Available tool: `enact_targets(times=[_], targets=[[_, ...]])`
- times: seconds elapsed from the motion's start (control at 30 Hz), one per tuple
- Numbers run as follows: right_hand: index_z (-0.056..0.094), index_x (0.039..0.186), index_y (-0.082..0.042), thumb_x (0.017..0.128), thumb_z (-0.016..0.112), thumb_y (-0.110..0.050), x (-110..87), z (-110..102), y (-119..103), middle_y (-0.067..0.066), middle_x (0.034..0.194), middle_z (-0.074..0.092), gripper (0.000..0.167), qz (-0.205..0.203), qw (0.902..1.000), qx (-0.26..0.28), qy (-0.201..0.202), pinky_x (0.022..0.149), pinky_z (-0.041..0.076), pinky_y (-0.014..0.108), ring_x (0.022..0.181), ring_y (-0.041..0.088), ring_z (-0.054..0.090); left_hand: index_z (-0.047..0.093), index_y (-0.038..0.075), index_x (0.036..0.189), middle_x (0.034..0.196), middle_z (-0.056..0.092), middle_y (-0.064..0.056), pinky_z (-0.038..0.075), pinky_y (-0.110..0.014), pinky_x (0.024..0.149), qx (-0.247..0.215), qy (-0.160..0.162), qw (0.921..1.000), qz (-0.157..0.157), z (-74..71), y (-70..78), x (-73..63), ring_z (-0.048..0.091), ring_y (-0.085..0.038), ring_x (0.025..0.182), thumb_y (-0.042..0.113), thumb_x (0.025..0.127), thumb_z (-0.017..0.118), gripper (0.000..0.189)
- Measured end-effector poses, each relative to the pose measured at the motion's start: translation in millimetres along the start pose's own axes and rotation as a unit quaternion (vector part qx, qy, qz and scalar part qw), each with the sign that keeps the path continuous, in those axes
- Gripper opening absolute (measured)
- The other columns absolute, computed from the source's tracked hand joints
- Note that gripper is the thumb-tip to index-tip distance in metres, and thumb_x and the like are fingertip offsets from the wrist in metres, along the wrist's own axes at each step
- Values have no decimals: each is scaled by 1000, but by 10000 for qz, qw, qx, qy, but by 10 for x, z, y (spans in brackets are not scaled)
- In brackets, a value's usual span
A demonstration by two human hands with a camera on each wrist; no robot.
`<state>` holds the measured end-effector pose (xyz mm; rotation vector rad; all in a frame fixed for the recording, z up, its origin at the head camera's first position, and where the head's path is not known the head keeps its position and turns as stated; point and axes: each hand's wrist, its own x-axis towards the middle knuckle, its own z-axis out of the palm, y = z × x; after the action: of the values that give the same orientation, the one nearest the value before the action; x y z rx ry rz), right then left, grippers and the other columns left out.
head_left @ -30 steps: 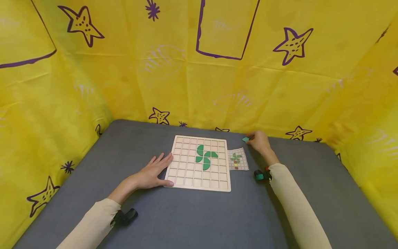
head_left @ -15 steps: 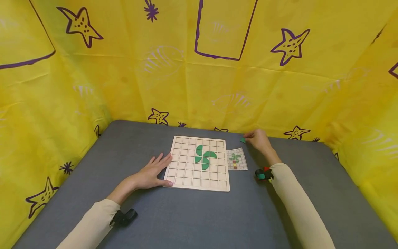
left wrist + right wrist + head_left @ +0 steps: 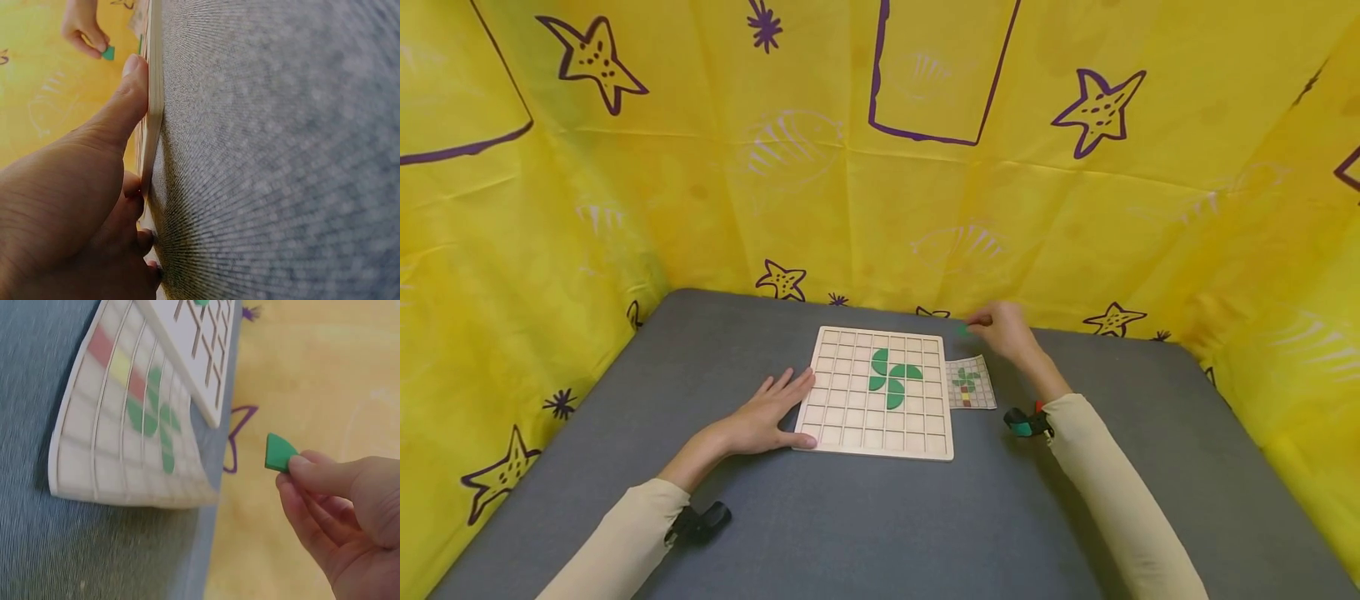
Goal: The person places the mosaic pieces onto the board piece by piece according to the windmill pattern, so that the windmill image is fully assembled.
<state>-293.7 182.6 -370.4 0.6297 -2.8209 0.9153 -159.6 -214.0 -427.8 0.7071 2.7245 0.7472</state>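
A pale wooden board (image 3: 853,417) with a grid of square cells lies on the grey table. Several green quarter-round tiles (image 3: 895,393) form a pinwheel in its upper right part. My left hand (image 3: 763,423) rests along the board's left side, fingers spread and thumb at the near corner; in the left wrist view the thumb (image 3: 125,100) lies along the board's edge. Beyond the board's upper right corner, my right hand (image 3: 1011,333) pinches another green quarter-round tile (image 3: 278,453) between thumb and fingers, raised over the table.
Against the board's right side lies a paper card (image 3: 985,383), its surface bent, printed with a grid, a green pinwheel and red and yellow squares. A yellow curtain (image 3: 850,208) with purple starfish hangs round the table (image 3: 880,525). Each wrist wears a black camera strap (image 3: 700,523).
My right hand has turned the green tile in its fingers and moved left with it, towards the board's upper right corner. The left hand and the tiles on the board stay put.
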Motion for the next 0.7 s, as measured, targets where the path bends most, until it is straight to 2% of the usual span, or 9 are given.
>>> enact_targets(times=[0.27,0.7], targets=[[74,105,4,91,67,-2,0,120,-147,19,104,71,16,-168,9994,184,-251,82,56,46,94,33,68,18,1,156,163,13,-16,0,-62,115,-34,19,10000,-6,3,-13,-13,3,-43,148,54,83,71,104],[73,107,3,91,67,-2,-19,263,-345,15,101,72,18,-220,9977,419,-486,81,56,42,92,29,67,19,1,156,163,13,-16,1,-62,115,1,11,10000,-55,-2,2,-7,3,-43,148,53,83,72,104]])
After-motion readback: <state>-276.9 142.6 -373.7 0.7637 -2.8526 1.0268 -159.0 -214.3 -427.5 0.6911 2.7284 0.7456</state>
